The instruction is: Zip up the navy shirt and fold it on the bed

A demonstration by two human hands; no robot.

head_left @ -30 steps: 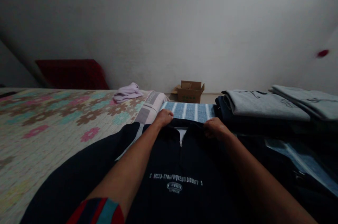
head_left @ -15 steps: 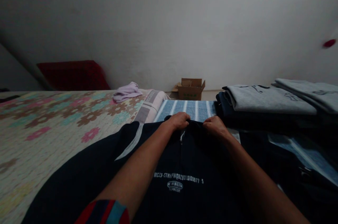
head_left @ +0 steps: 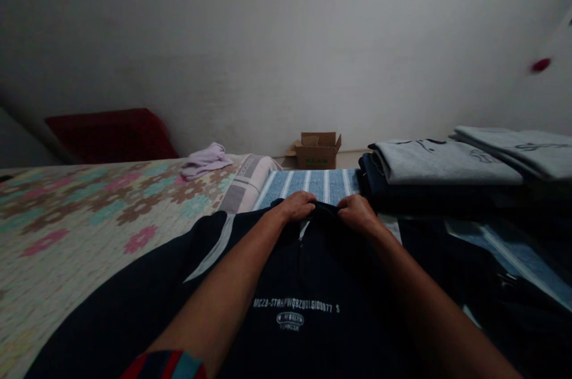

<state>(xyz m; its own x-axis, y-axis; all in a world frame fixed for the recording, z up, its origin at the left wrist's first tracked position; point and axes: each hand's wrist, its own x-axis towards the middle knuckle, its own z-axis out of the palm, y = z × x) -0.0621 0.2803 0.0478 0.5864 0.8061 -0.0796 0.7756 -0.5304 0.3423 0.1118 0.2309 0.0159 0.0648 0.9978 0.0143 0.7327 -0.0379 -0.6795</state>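
A dark navy zip-neck top [head_left: 286,272] lies spread out before me, front side up, with pale lettering on the chest and a light stripe at the left shoulder. My left hand [head_left: 300,206] is closed on the left side of its collar. On the collar's right side my right hand [head_left: 356,212] grips the cloth, a short gap from the left. The short zip [head_left: 300,243] runs down between my forearms. The top's lower part falls outside the picture.
Folded grey garments [head_left: 447,163] lie on dark ones at the right. A blue striped cloth [head_left: 308,183] shows beyond the collar. An open cardboard box [head_left: 317,157] stands by the wall. The flowered bedspread [head_left: 102,212] at left carries a lilac cloth [head_left: 205,161].
The whole view has shifted slightly, with most things now a little further left. Both hands keep their hold on the collar, which looks slightly more raised between them.
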